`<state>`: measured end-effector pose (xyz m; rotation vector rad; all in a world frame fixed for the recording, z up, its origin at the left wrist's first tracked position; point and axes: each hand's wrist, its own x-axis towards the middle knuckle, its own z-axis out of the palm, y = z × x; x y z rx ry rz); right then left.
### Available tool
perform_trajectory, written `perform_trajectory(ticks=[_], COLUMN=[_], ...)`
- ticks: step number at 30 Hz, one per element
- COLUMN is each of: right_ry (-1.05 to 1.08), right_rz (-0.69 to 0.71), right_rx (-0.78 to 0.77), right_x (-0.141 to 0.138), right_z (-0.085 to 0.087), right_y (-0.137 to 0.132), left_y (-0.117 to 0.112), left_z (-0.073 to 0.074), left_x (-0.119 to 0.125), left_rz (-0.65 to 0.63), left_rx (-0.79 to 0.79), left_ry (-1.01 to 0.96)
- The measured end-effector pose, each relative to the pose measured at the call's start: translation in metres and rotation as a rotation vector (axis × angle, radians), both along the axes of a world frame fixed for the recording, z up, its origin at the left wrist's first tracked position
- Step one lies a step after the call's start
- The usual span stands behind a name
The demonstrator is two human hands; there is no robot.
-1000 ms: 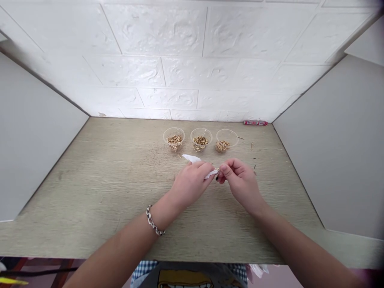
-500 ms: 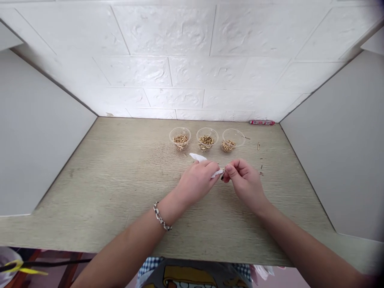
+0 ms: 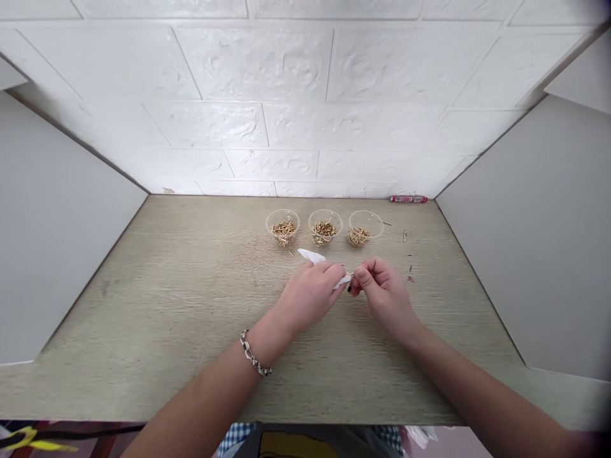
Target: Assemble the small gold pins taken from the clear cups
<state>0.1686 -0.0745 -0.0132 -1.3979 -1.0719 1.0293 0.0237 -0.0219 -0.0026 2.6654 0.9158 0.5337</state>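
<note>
My left hand (image 3: 311,294) is closed round a white tissue (image 3: 312,256); one end pokes out beyond the knuckles, the other past the fingertips toward my right hand. My right hand (image 3: 386,296) pinches with thumb and forefinger at the tissue's tip, where a tiny gold-coloured pin seems to show; most of it is hidden by the fingers. Just behind the hands stand three clear plastic cups: the left cup (image 3: 282,224), the middle cup (image 3: 325,224) and the right cup (image 3: 366,224). Each holds many small gold-coloured metal pins (image 3: 324,231).
A few loose pins lie on the wooden table, one (image 3: 405,236) right of the cups. A red-and-silver tube (image 3: 408,199) lies against the white brick-pattern wall (image 3: 291,124). Grey panels rise at the left (image 3: 57,222) and right (image 3: 534,235).
The view has shifted slightly, so the cups sit lower and a little further left. Both hands keep nearly the same pose, meeting at the tissue's tip.
</note>
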Motion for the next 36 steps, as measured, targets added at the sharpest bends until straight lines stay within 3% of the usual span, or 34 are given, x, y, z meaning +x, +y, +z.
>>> perform_trajectory(ticks=[7,14,21,30,36], right_ry=[-0.138,-0.174,0.000,-0.245,-0.073], right_rz=[0.001,-0.020,0.041,-0.001,0.070], right_rx=[0.066,0.098,0.070,0.055,0.033], right_x=[0.003,0.001,-0.001,0.004,0.004], right_z=[-0.002,0.000,0.005,0.003,0.007], right_y=[-0.004,-0.008,-0.005,-0.007,-0.005], left_y=[-0.001,-0.004,-0.002,-0.006,-0.005], left_z=[0.000,0.005,0.013,0.008,0.009], left_x=[-0.001,-0.002,-0.002,0.000,0.000], left_rz=[-0.020,-0.061,-0.050,-0.041,-0.064], left_rx=[0.049,0.212,-0.020,0.126,0.140], left_ry=[-0.016,-0.015,-0.043,0.028,0.005])
